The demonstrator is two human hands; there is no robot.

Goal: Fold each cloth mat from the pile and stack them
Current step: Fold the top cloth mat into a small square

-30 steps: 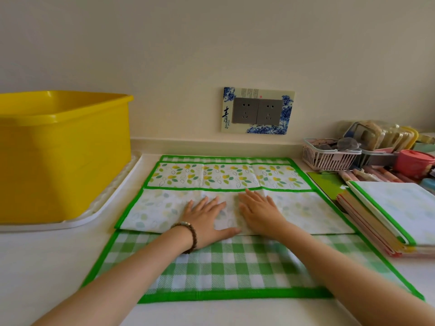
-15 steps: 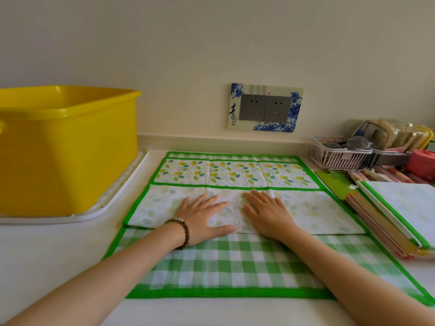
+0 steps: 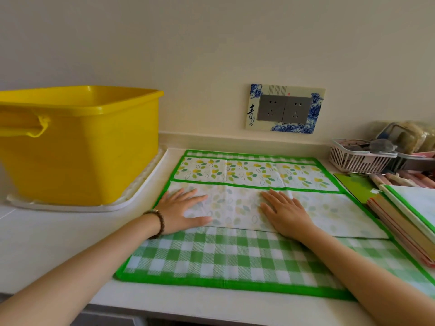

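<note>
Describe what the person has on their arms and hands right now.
Both forearms are bare, no sleeves or gloves in view. The left hand has a dark brown beaded bracelet round its wrist. The right hand and its wrist wear nothing; no rings show.

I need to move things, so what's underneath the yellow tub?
The yellow tub stands on a white tray; only the tray's front and right rim shows. The tub covers the rest, so anything else beneath it can't be seen.

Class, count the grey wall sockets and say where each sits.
2: the left socket and the right socket, side by side in the blue-patterned wall plate; none seems hidden.
</note>
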